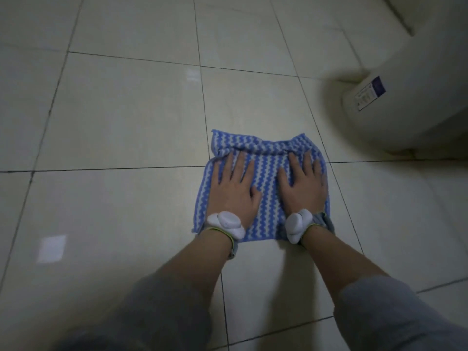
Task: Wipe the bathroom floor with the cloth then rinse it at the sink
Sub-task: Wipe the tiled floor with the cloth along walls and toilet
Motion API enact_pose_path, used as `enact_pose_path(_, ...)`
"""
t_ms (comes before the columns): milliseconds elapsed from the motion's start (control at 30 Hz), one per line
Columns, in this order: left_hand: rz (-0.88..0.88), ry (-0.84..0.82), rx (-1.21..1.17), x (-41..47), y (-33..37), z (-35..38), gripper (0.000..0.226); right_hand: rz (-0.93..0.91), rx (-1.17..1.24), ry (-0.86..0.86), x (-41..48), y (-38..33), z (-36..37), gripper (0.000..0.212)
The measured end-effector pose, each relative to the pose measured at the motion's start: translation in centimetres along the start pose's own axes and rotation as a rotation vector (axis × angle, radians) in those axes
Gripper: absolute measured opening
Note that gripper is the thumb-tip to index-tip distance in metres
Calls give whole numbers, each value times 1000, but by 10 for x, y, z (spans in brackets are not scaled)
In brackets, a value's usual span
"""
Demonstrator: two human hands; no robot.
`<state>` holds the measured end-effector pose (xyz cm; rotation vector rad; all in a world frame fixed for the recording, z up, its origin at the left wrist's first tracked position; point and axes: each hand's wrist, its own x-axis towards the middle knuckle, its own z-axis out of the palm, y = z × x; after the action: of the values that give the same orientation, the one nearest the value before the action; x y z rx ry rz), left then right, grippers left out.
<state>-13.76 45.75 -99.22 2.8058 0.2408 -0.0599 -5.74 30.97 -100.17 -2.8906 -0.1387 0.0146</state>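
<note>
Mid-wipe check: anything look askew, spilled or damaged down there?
Only the cloth: its far edge is bunched into a rolled ridge just beyond the fingertips of the left hand and right hand, so it isn't lying flat. No spill or damage shows on the floor tiles.

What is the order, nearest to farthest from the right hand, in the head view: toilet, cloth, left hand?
1. cloth, directly under the right hand
2. left hand, beside it on the cloth
3. toilet, farther off to the right

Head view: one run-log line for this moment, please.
stage: floor wipe | cloth: spread, far edge bunched | left hand: flat on cloth | right hand: flat on cloth
</note>
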Motion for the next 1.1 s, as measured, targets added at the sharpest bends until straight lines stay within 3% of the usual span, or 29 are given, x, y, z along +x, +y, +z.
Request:
enact_pose_path(133,34,-14,31,-9,1,4,66,-145,133,-17,-26,26,-7,57)
enact_pose_path(233,143,-37,14,-16,24,14,72,-136,166,29,-66,59,-20,54)
enact_pose_path(367,340,-78,6,-56,81,46,68,192,23,112,-135,109,-32,59)
enact_pose_path(467,430,-87,-2,-79,113,61,65,516,-62,52,-164,125,-35,58)
enact_pose_path(667,390,-35,46,-75,142,65,69,534,-77,123,-167,131,-27,69)
enact_pose_path(933,212,-91,43,-43,165,66,72,468,-25,296,-158,119,-10,56)
enact_pose_path(1100,127,-39,-1,-35,171,63,72,394,-11,262,-140,118,-14,54)
